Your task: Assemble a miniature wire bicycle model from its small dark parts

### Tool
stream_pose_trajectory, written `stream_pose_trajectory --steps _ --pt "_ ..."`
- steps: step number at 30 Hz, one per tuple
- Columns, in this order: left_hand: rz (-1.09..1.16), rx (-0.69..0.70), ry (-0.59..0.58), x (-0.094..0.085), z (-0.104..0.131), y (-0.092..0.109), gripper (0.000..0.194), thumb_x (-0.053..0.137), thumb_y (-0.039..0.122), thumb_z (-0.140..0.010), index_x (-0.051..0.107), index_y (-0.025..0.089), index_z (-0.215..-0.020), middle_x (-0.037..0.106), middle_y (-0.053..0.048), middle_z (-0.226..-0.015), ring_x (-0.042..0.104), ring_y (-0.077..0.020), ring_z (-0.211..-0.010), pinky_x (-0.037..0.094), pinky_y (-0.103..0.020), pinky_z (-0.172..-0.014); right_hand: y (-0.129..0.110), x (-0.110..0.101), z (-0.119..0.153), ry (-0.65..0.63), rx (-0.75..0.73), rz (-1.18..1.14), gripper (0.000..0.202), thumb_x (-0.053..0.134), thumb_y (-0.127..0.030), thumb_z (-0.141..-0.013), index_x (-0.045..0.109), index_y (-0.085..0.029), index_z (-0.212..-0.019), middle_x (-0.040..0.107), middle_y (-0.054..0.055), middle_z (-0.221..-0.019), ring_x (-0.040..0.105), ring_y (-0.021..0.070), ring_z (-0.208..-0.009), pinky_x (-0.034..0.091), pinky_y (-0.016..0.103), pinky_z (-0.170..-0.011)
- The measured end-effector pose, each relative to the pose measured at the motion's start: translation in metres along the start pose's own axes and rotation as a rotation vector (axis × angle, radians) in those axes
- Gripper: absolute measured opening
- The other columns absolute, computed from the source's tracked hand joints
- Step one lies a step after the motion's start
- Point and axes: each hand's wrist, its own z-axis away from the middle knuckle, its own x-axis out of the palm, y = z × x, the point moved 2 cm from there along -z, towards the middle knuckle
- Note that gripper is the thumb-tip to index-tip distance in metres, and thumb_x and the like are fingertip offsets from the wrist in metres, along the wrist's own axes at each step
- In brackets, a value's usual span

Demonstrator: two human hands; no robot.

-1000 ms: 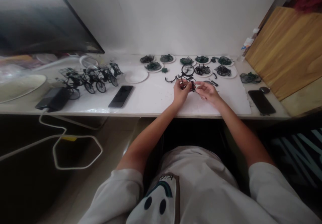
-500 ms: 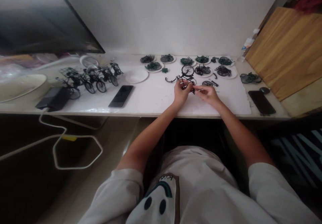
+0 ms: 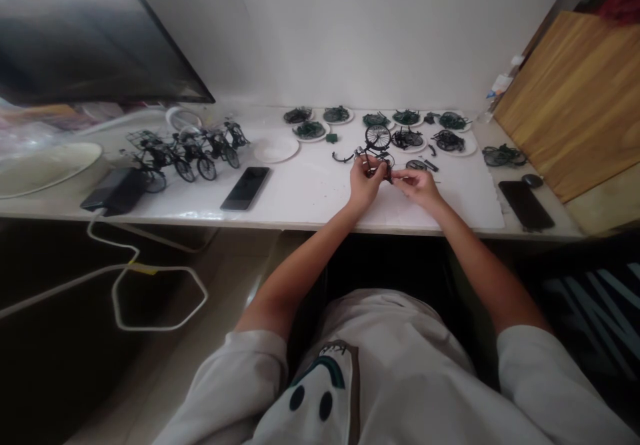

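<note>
In the head view my left hand (image 3: 366, 181) is closed around a dark model bicycle (image 3: 378, 138), held tilted with one spoked wheel pointing away from me. My right hand (image 3: 416, 183) reaches the model's near end from the right, thumb and fingers pinched together. What lies between those fingertips is too small to make out. Just right of the model, a loose wheel (image 3: 416, 165) and small dark parts (image 3: 431, 164) rest on the white sheet (image 3: 320, 195). A curved dark piece (image 3: 342, 158) lies to the left of the model.
Several plates of dark green and black parts, one a plate (image 3: 468, 148), line the back. Assembled model bicycles (image 3: 205, 165) stand at left beside a bare white plate (image 3: 276, 150), a phone (image 3: 246, 188) and a black adapter (image 3: 115, 190). Another phone (image 3: 526, 205) lies at right.
The camera view has shifted slightly, so everything sits a little farther right. My hands keep nearly the same hold on the model bicycle, with my right fingertips slightly lower at its near end.
</note>
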Motion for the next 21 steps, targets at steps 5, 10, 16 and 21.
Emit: stream_pose_trajectory --steps 5,10,16,21 --pt "-0.031 0.043 -0.026 0.0026 0.0053 0.0049 0.034 0.091 0.026 -0.085 0.060 0.023 -0.099 0.074 -0.004 -0.098 0.077 -0.0175 -0.090 0.064 -0.030 -0.082 0.0038 -0.0012 -0.0007 0.020 -0.019 -0.006 0.044 0.091 -0.055 -0.074 0.088 -0.021 -0.102 0.073 0.003 -0.074 0.054 0.0136 -0.059 0.038 0.027 -0.050" --pt "-0.043 0.058 -0.050 0.0020 0.0051 0.0013 0.034 0.091 0.029 -0.086 0.061 0.023 -0.100 0.075 -0.004 -0.099 0.077 -0.0173 -0.090 0.065 -0.030 -0.081 0.0030 -0.0023 -0.0014 0.032 0.005 -0.024 0.048 0.093 -0.055 -0.073 0.087 -0.019 -0.103 0.077 0.007 -0.083 0.060 0.0161 -0.066 0.044 0.027 -0.053" --pt "-0.036 0.016 -0.075 0.0028 0.0069 0.0005 0.038 0.092 0.031 -0.084 0.061 0.022 -0.102 0.073 -0.002 -0.098 0.075 -0.0153 -0.086 0.066 -0.027 -0.075 -0.0001 -0.0032 -0.0022 0.045 -0.008 -0.062 0.053 0.092 -0.058 -0.072 0.084 -0.018 -0.106 0.081 0.011 -0.100 0.065 0.0154 -0.070 0.049 0.025 -0.053" --pt "-0.033 0.022 -0.081 0.0032 0.0075 0.0000 0.036 0.092 0.029 -0.084 0.061 0.022 -0.103 0.072 -0.003 -0.100 0.074 -0.0145 -0.085 0.065 -0.026 -0.073 -0.0032 -0.0025 0.0008 0.074 -0.065 -0.017 0.049 0.090 -0.055 -0.075 0.086 -0.018 -0.107 0.082 0.011 -0.100 0.064 0.0153 -0.068 0.049 0.027 -0.055"
